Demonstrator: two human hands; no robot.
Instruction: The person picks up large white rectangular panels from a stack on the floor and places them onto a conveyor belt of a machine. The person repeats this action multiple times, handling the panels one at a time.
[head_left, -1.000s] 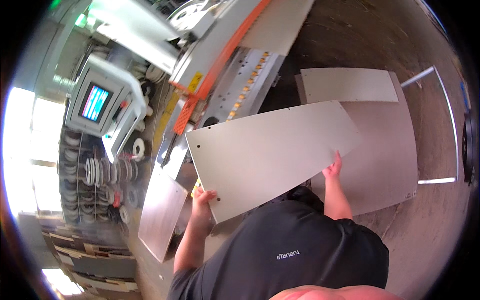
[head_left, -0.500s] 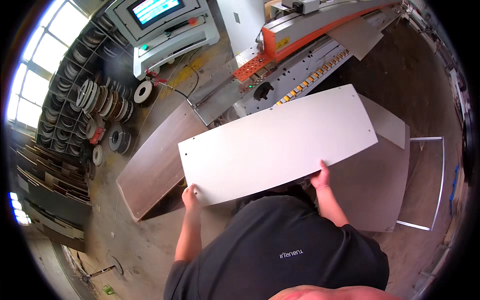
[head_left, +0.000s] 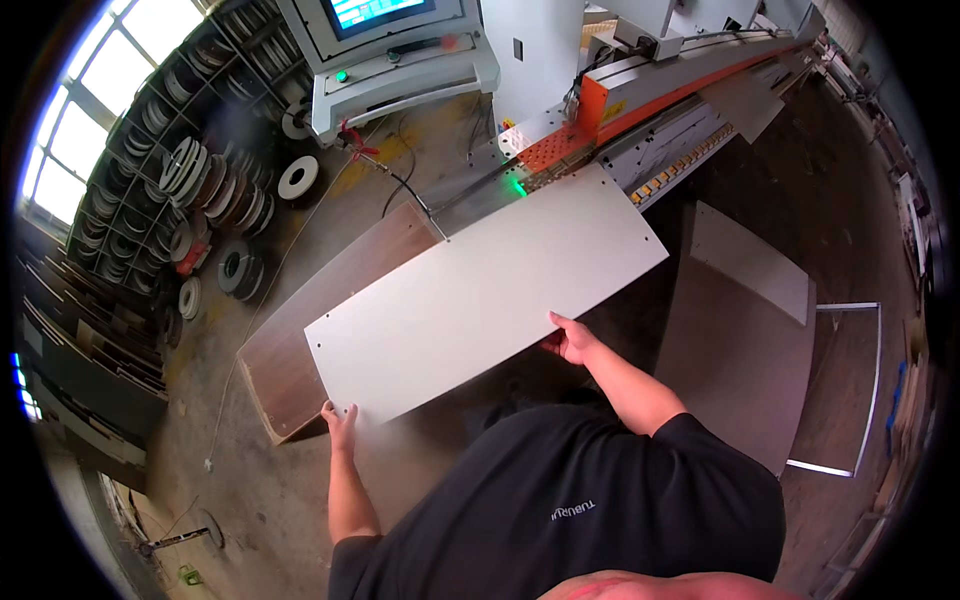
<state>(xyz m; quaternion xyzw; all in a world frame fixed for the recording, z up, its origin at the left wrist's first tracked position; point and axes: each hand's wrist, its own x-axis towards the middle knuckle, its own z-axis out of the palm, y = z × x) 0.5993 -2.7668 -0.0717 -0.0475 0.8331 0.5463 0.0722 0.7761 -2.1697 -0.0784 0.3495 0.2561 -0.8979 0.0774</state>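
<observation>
Between my hands is a long white panel (head_left: 480,290) with small drilled holes near its corners. My left hand (head_left: 341,424) grips its near left corner, fingers on the edge. Along the near long edge, right of the middle, my right hand (head_left: 570,340) holds on with the thumb on top and the fingers partly hidden underneath. The panel's far right end reaches over the feed end of a long grey and orange machine (head_left: 590,120), where a green light glows. Beneath its left part lies a brown wood-grain board (head_left: 290,350). Whether the panel touches the machine I cannot tell.
To the right stand brown boards (head_left: 740,350) with a white panel (head_left: 750,260) on top, beside a metal frame (head_left: 868,390). A control console (head_left: 400,80) with a lit screen is ahead. Rolls of edge banding (head_left: 298,178) fill a rack and the floor at left.
The white panel has shifted left and turned, its right end now over the machine's feed end. Both hands moved left with it, still gripping. My view has turned rightward.
</observation>
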